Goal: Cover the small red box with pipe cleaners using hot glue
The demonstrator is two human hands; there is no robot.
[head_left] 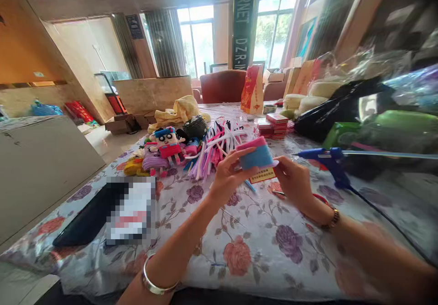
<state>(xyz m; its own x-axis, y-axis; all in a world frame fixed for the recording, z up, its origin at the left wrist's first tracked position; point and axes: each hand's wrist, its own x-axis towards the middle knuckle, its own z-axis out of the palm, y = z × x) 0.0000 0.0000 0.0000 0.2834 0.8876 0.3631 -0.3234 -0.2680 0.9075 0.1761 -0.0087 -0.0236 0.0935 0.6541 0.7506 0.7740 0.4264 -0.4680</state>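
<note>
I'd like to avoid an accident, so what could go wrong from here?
The blue glue gun points its nozzle toward the right hand, so contact might burn if it's hot, which I can't tell. Its black cord runs beside the right forearm and might snag, dragging the gun.

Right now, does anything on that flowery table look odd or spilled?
A pixelated patch on the left of the flowery tablecloth looks odd: it hides detail there. Beyond the left hand, fuzzy stems sprawl in a loose heap. I see no spill.
</note>
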